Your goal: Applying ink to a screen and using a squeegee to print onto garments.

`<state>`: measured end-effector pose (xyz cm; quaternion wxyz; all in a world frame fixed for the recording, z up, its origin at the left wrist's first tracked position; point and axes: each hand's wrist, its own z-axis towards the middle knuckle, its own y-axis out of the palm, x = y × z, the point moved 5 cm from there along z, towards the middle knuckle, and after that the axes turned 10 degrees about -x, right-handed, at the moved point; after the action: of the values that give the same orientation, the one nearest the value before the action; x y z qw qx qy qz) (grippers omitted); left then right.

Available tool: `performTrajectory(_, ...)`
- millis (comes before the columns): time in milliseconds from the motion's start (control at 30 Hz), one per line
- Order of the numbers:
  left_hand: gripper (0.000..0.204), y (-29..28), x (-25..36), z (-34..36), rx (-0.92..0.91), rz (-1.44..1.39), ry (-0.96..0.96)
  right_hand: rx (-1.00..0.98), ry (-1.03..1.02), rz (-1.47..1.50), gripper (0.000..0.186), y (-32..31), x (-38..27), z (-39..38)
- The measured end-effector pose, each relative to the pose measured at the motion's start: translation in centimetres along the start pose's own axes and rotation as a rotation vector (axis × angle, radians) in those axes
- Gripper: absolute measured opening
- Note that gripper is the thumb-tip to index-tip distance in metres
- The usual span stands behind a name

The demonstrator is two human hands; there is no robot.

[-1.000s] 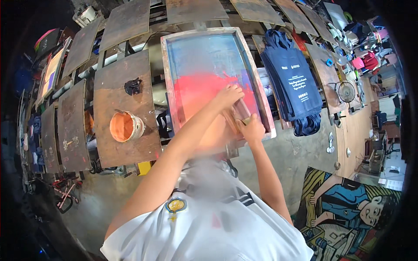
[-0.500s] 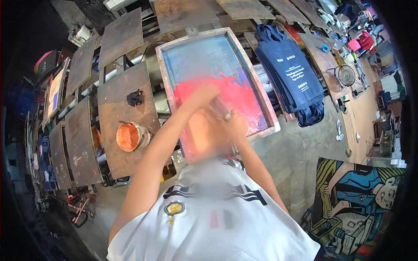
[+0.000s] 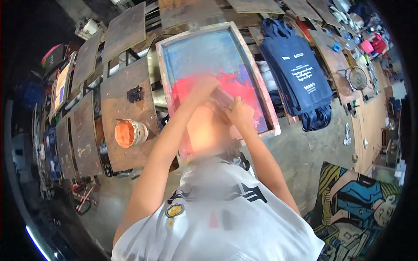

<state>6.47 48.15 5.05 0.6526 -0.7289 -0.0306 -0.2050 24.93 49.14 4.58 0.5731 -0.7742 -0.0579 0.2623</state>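
A wooden-framed printing screen (image 3: 271,114) lies in front of me. Its mesh is bluish at the far end and coated with wet pinkish-red ink (image 3: 239,92) across the middle. Both my hands are closed on a squeegee (image 3: 224,99) standing over the ink. My left hand (image 3: 208,86), blurred, grips its far left end, and my right hand (image 3: 241,114) wraps round its nearer right end. The squeegee's lower edge is hidden by blur and my hands. Orange glare covers the near part of the screen.
Left of the screen, a bucket of orange ink (image 3: 130,133) and a crumpled black rag (image 3: 135,94) rest on a brown board (image 3: 114,102). Navy tote bags (image 3: 298,71) are stacked at the right. Beyond them stand a fan (image 3: 357,79) and, nearer, a painted panel (image 3: 355,204).
Both hands have pushed the squeegee a little away from me across the inked screen. The whole view has shifted slightly. My grip looks the same.
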Motion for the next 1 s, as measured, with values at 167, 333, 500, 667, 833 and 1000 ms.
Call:
performTrajectory(167, 0.075, 1.2, -3.0, -8.6, 0.217, -0.086, -0.342, -0.213, -0.251, -0.102, 0.070, 1.8, -5.1, 3.9)
performTrajectory(333, 0.080, 1.8, 0.8, -14.8, 0.390, -0.042, -0.574, -0.371, -0.538, -0.196, 0.070, 2.4, -8.7, 3.8)
performTrajectory(500, 0.076, 1.7, 1.3, -15.1, 0.374, -0.056, -0.696, -0.381, -0.671, -0.153, 0.068, 2.5, -8.0, 4.3)
performTrajectory(667, 0.071, -1.1, -0.3, -8.8, 0.161, 0.033, -0.453, -0.155, -0.473, 0.043, 0.064, 2.1, -4.0, 3.2)
performTrajectory(833, 0.074, -1.8, -0.9, -4.2, 0.110, -0.007, -0.280, -0.027, -0.195, 0.105, 0.066, 2.2, -1.8, 2.5)
performTrajectory(1000, 0.072, 0.2, -2.9, -6.5, 0.115, -0.097, -0.267, -0.215, -0.208, -0.030, 0.070, 2.3, -4.0, 4.3)
